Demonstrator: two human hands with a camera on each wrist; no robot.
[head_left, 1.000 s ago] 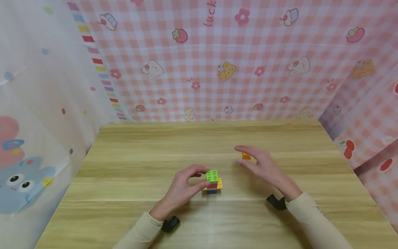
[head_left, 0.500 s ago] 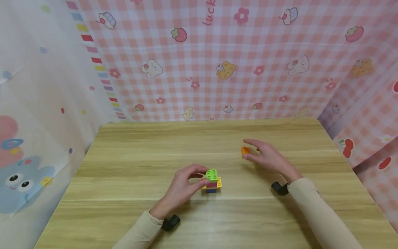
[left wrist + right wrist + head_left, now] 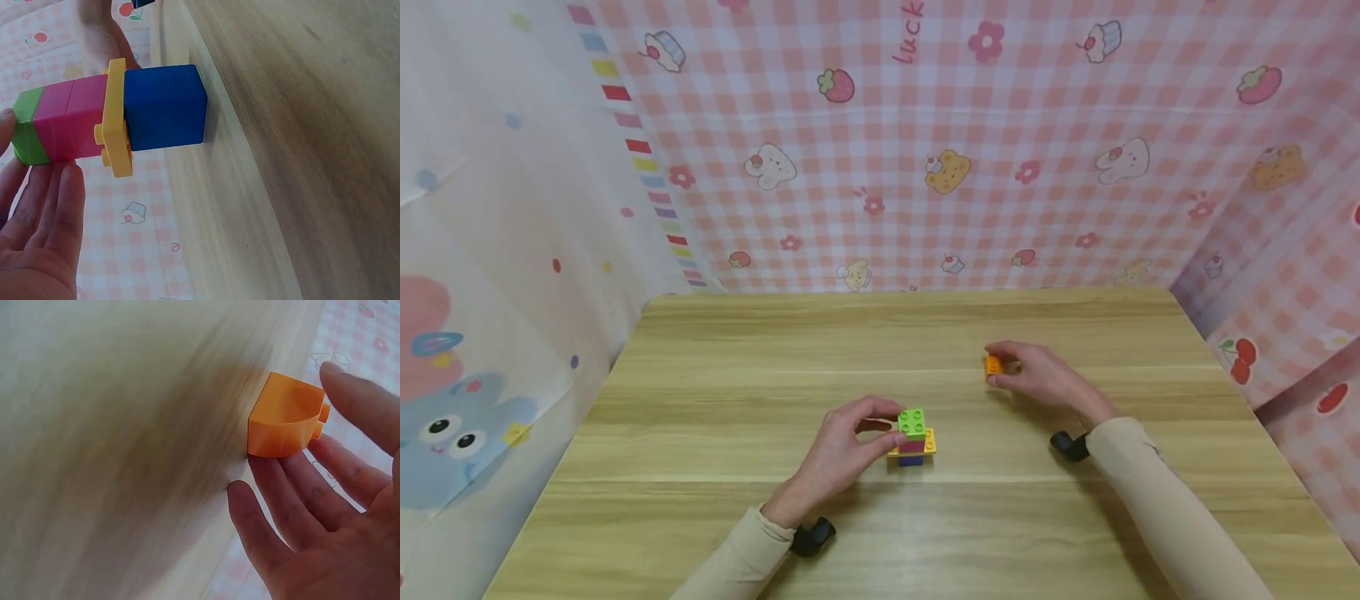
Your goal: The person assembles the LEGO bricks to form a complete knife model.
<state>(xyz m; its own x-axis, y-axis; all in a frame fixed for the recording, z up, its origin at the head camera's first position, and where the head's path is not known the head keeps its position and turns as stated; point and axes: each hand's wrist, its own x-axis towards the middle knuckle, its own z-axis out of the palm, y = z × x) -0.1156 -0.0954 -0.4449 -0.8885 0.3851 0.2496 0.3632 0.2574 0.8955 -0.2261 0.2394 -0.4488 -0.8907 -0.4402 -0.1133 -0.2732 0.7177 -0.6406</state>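
Note:
My left hand (image 3: 842,442) holds the top of an upright stack of toy building bricks. Its light green brick (image 3: 912,423) lies between the thumb and fingers. Below it in the left wrist view come pink bricks (image 3: 70,119), a yellow plate (image 3: 116,119) with studs, and a blue brick (image 3: 165,107) at the bottom. Farther right, my right hand (image 3: 1037,372) surrounds an orange brick (image 3: 284,415) with one curved side, standing studs up on the table. Fingertips meet its far side in the right wrist view, while the thumb appears slightly apart from it.
The wooden table (image 3: 775,333) reaches back to a pink checked cloth (image 3: 880,167). A white patterned cloth (image 3: 512,250) hangs along the left side. Each wrist carries a small black device, such as the left one (image 3: 812,537).
My right hand has moved slightly right and its thumb and fingers have drawn in around the orange brick, which has turned studs up. The left hand and its stack have stayed in place.

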